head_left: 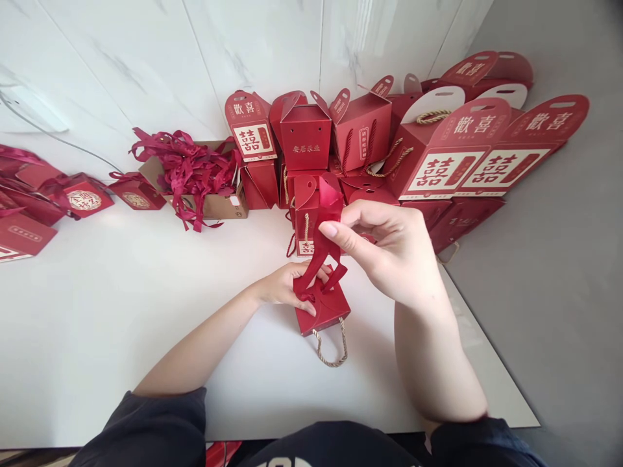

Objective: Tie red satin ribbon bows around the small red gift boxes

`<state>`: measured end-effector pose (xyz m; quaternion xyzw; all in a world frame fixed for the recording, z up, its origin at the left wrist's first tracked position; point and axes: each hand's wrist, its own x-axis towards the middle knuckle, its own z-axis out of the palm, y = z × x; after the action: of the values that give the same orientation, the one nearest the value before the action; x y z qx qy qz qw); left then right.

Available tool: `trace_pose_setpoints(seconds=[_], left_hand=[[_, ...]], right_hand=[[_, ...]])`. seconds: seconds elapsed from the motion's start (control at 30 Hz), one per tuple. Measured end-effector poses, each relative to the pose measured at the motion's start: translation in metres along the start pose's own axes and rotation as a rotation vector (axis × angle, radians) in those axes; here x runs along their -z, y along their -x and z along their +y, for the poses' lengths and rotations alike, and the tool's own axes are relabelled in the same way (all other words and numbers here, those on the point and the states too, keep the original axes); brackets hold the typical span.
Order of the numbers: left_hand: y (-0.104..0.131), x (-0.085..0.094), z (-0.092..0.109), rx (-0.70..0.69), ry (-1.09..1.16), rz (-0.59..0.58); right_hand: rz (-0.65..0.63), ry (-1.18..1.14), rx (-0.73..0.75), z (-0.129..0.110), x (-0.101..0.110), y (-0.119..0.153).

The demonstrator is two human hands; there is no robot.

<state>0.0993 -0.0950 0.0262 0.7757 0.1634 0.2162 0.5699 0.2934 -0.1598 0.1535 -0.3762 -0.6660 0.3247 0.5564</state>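
Observation:
A small red gift box (327,308) stands on the white table in front of me, a twisted gold cord handle (331,362) hanging from its near side. My left hand (287,285) grips the box from the left, thumb on its top and fingers round the far side. Above it, my right hand (389,243) pinches a dark red ribbon (321,250) between thumb and fingers. The ribbon runs down from that pinch to the top of the box, where its strands pass through the closed flaps.
Behind the box, red gift boxes (304,139) are stacked against the tiled wall, and larger ones (445,155) stand at right. An open cardboard box (233,206) holds tangled red ribbons (195,168). More red boxes (82,194) sit at left. A grey wall (549,259) borders the table's right edge.

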Motion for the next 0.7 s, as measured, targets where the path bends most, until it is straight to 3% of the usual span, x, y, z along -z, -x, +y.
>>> trace_pose_setpoints(seconds=[0.53, 0.7], left_hand=[[0.0015, -0.0008, 0.0005, -0.008, 0.085, -0.021], [0.0004, -0.0019, 0.0054, 0.0, 0.046, -0.027]], right_hand=[[-0.015, 0.048, 0.011, -0.0025, 0.0016, -0.0002], [0.23, -0.037, 0.112, -0.0086, 0.0039, 0.0023]])
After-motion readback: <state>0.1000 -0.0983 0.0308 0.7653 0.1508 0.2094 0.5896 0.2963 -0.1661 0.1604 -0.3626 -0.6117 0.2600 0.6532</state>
